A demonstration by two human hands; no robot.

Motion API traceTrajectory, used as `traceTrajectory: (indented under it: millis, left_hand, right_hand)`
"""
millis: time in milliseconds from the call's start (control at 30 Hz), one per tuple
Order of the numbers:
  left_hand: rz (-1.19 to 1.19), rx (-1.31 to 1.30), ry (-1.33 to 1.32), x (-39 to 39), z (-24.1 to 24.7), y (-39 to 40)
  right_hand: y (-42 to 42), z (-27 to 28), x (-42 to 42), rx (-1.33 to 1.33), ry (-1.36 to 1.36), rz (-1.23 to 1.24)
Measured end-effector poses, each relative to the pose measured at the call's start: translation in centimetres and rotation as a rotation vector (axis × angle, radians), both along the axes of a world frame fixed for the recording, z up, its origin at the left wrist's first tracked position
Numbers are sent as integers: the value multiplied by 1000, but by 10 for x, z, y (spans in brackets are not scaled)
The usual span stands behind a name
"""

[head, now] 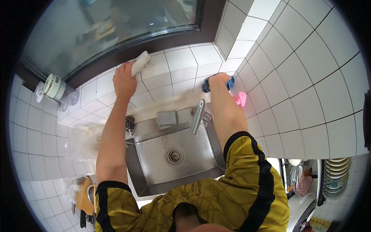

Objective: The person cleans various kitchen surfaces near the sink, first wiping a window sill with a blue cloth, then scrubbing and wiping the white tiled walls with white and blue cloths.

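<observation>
My left hand grips a whitish cloth on the white tiled window ledge, close under the dark window frame. Over at the right, my right hand is closed on a blue cloth by the tiled wall behind the faucet. Part of that cloth is hidden by the hand. Below my arms lies a stainless steel sink with a round drain strainer and wet spots. A chrome faucet leans over its back rim. A grey scouring pad rests behind the basin.
A dark metal scrubber lies at the sink's back left. Clear containers with pale green lids stand on the ledge at left. A pink plastic item is near my right forearm. Stacked plates sit in a rack at far right.
</observation>
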State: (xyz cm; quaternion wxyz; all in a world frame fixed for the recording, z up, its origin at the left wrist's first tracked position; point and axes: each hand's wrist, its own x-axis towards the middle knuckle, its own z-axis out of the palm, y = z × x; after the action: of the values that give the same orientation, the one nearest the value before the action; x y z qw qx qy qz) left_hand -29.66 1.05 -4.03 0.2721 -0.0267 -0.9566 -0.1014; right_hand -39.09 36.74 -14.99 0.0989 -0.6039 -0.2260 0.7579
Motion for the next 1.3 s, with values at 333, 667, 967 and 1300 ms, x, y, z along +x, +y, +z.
traceTrajectory:
  millis: [333, 667, 967, 1300]
  left_hand:
    - [-15, 25, 31, -3, -7, -2]
    - [13, 25, -30, -4, -5, -1]
    - [-5, 27, -8, -4, -1, 2]
    - [-36, -4, 0, 0, 6, -2]
  right_hand:
    - [-26, 124, 36, 197, 541, -1]
    - [-95, 101, 45, 198, 468, -250]
    - [-189, 48, 46, 63, 173, 28]
    - [-239, -11, 88, 561, 760, -92]
